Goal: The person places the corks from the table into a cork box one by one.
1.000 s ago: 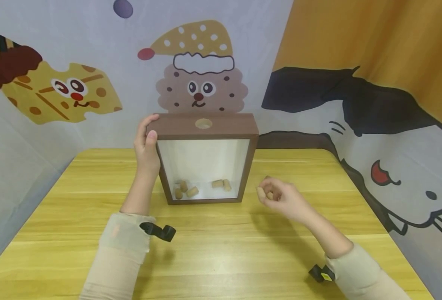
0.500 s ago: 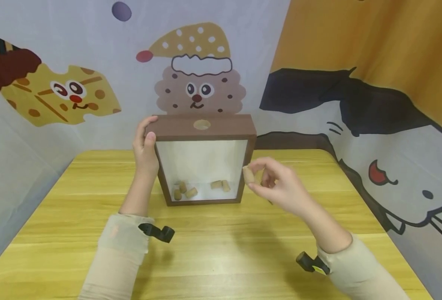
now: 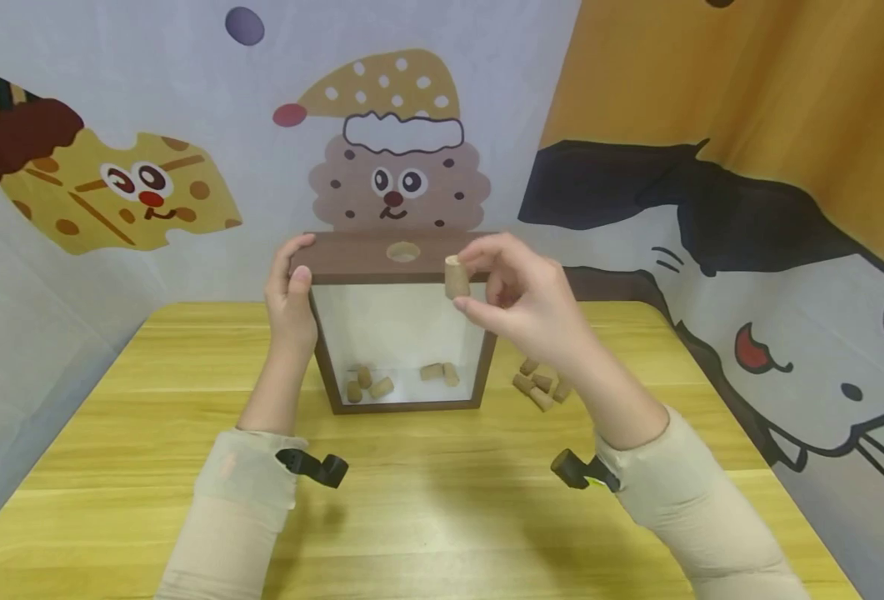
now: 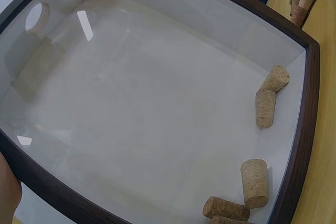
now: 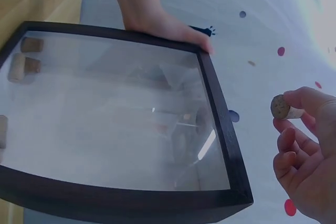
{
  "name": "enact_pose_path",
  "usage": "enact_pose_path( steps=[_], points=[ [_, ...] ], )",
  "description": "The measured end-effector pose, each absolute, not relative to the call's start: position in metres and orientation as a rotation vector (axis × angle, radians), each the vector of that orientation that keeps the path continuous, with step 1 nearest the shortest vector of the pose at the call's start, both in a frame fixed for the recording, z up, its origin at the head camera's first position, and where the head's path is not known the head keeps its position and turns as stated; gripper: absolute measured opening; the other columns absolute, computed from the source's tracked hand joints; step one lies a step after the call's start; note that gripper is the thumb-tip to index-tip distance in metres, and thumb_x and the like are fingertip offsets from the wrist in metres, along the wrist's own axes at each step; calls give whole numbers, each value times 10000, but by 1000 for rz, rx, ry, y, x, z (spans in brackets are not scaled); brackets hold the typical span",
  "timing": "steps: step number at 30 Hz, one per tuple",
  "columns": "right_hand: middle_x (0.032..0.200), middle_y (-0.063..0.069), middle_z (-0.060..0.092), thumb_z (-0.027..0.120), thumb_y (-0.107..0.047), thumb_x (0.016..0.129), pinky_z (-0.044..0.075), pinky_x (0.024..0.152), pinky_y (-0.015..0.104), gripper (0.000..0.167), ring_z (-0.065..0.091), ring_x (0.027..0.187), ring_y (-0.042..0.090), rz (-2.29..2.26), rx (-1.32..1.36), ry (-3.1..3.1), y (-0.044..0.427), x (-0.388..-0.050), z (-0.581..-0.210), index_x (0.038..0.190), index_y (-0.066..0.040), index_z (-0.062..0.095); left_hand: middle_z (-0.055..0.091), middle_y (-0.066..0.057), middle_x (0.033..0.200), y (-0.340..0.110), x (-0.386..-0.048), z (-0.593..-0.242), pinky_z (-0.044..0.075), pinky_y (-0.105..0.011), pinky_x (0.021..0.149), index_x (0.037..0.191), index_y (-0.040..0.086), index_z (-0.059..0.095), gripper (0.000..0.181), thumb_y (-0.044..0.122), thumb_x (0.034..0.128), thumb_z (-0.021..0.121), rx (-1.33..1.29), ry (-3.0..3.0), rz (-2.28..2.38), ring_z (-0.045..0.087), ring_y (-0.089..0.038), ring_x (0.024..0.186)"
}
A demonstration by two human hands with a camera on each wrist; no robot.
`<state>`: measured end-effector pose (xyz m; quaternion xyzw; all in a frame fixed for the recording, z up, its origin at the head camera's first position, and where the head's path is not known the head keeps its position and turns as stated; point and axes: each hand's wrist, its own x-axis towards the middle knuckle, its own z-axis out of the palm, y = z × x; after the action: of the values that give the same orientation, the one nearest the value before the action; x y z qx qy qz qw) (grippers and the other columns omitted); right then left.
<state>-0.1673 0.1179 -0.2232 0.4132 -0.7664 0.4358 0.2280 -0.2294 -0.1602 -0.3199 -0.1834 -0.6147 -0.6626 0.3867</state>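
A brown-framed box (image 3: pixel 352 265) with a clear front and a round hole (image 3: pixel 403 252) in its top stands upright on the table. My left hand (image 3: pixel 290 304) grips its upper left corner, thumb at the front and fingers over the top. Between thumb and fingertips my right hand (image 3: pixel 527 296) pinches a tapered cork (image 3: pixel 456 278), held in front of the box's upper right part, to the right of the hole. Inside the box, several corks (image 4: pixel 254 183) lie on the bottom, in a left group and a right pair.
To the right of the box, a small pile of corks (image 3: pixel 541 385) lies on the wooden table (image 3: pixel 412 500), partly behind my right forearm. A cloth (image 3: pixel 262 167) printed with cartoon figures hangs behind the table.
My right hand has lifted the cork from beside the pile, up and left toward the top of the box. The pile has come into view. My left hand keeps its grip.
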Motion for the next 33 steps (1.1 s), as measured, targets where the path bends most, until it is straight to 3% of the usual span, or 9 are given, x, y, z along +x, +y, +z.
enact_pose_path(
  steps=[8, 14, 19, 28, 33],
  points=[
    [999, -11, 637, 757, -38, 803, 396, 524, 281, 364, 455, 536, 151, 1236, 1023, -2197, 97, -192, -206, 1119, -87, 583, 513, -176, 1317, -158, -229, -318, 179, -410, 1061, 1232, -15, 559, 841, 696, 784, 579, -461, -1564, -1697, 358, -239, 1307],
    [991, -16, 640, 757, -57, 809, 420, 553, 283, 364, 491, 565, 156, 1220, 982, -2295, 80, -211, -199, 1115, -95, 565, 480, -224, 1336, -158, -229, -319, 178, -407, 1052, 1239, -16, 553, 839, 691, 788, 580, -461, -1565, -1700, 350, -242, 1310],
    [961, -38, 641, 755, -81, 818, 447, 587, 282, 351, 532, 601, 145, 1204, 984, -2378, 67, -225, -197, 1098, -123, 547, 512, -109, 1333, -160, -229, -321, 171, -400, 1051, 1245, -1, 562, 820, 678, 787, 594, -452, -1550, -1723, 341, -242, 1316],
    [931, -58, 610, 765, -101, 814, 485, 624, 279, 339, 576, 676, 126, 1155, 953, -2521, 60, -231, -202, 1054, -155, 532, 521, -56, 1326, -159, -226, -320, 166, -400, 1057, 1234, -4, 565, 835, 686, 766, 611, -457, -1531, -1747, 334, -247, 1320],
    [893, -69, 631, 757, -154, 830, 472, 636, 282, 226, 573, 675, 122, 1112, 934, -2559, 61, -232, -203, 980, -144, 588, 524, -61, 1325, -158, -226, -320, 171, -396, 1055, 1233, -9, 562, 844, 693, 765, 604, -452, -1538, -1735, 343, -248, 1314]
  ],
)
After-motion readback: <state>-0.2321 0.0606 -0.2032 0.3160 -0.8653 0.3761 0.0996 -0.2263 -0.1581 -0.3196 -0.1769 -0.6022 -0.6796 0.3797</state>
